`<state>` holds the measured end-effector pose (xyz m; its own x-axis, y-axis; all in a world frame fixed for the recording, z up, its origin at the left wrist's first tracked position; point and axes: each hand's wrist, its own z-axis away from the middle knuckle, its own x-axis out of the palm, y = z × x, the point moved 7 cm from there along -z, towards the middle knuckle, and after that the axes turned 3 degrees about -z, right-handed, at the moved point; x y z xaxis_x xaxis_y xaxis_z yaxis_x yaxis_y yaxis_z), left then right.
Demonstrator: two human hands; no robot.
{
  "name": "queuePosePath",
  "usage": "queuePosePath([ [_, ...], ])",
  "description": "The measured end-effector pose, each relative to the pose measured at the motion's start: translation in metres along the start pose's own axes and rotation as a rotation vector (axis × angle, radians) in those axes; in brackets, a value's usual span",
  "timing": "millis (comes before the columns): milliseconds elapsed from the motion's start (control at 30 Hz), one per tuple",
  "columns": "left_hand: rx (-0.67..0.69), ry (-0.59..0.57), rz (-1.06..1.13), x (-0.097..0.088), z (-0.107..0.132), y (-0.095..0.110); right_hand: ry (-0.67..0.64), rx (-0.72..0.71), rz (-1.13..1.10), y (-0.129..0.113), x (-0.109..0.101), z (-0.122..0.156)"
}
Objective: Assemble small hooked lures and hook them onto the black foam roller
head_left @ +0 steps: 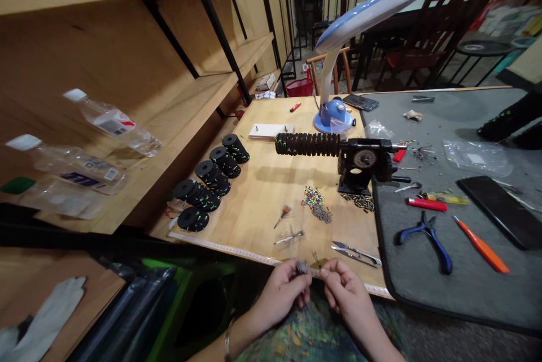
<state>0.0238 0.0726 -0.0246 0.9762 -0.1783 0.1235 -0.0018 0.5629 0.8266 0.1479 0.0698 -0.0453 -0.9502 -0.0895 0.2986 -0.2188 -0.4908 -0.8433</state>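
At the front edge of the wooden table, my left hand (284, 288) is closed around a small bundle of thin grey pieces (302, 266), too fine to make out fully. Close to its right, my right hand (346, 288) pinches a thin dark wire-like piece (316, 260) with a forked upper end. The two hands are slightly apart. Thread snips (355, 253) lie just beyond my right hand. Farther in are a wire-like bundle (289, 236), a small orange-tipped bundle (283, 215), a pile of coloured beads (312, 197) and small grey metal pieces (322, 214).
A black hand-cranked device (359, 161) carries a row of black foam discs (307, 144). Several foam rolls (214, 178) stand at left. A blue lamp (334, 113) stands behind. Pliers (425, 238), an orange tool (480, 243) and a phone (499, 209) lie on the grey mat (417, 291).
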Motion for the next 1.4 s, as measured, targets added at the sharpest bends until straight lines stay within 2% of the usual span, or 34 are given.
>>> queuePosePath([
  [167, -0.122, -0.006, 0.268, 0.000, -0.002, -0.005, -0.043, 0.038, 0.037, 0.000, 0.009, 0.006],
  [333, -0.188, -0.017, 0.357, 0.000, -0.001, -0.011, -0.067, 0.074, 0.049, -0.007, 0.019, 0.008],
  [500, -0.215, -0.033, 0.370, -0.001, 0.001, -0.013, -0.107, 0.083, 0.077, -0.007, 0.022, 0.005],
  [933, -0.236, -0.065, 0.396, -0.002, -0.004, -0.024, -0.114, 0.071, 0.050, -0.005, 0.024, 0.002],
  [1400, -0.176, -0.071, 0.332, 0.002, -0.002, -0.015, -0.111, 0.084, 0.043, 0.004, 0.019, -0.003],
])
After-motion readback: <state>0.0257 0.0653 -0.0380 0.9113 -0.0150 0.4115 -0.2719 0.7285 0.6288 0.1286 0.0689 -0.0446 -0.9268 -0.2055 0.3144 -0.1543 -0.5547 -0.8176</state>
